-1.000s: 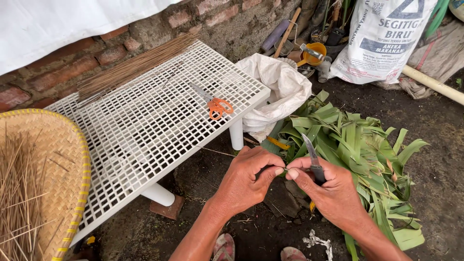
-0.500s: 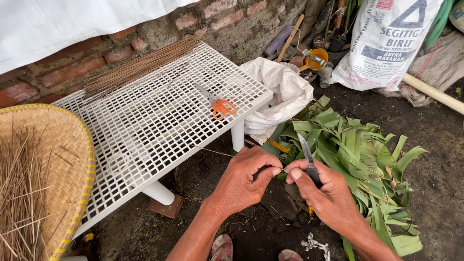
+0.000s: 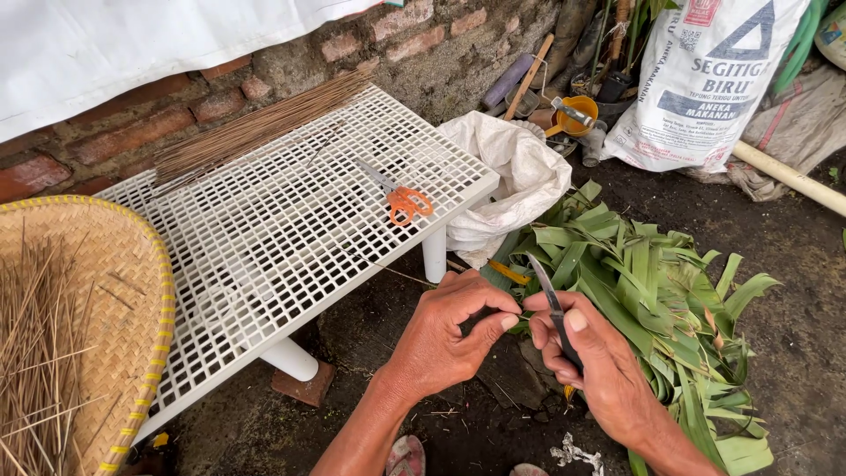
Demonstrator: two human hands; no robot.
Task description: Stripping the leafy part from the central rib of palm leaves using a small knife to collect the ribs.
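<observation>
Hands meet low in the middle of the view, above dark earth: the right hand (image 3: 599,370) is closed around a small knife (image 3: 553,310) whose blade points up and away, thumb pressed along it, while the left hand (image 3: 445,339) pinches its fingertips together just beside the blade, on something too thin to make out. Right behind them lies a heap of long green leaves (image 3: 652,291), spreading to the right. A white slatted plastic table (image 3: 282,238) stands to the left, carrying orange-handled scissors (image 3: 401,198) and a bundle of thin brown sticks (image 3: 256,128) along its far edge by the brick wall (image 3: 132,132). A woven basket (image 3: 106,291) with more sticks sits at far left. A crumpled white sack (image 3: 520,176) leans at the table's corner, and a printed white bag (image 3: 705,79) stands further back.
</observation>
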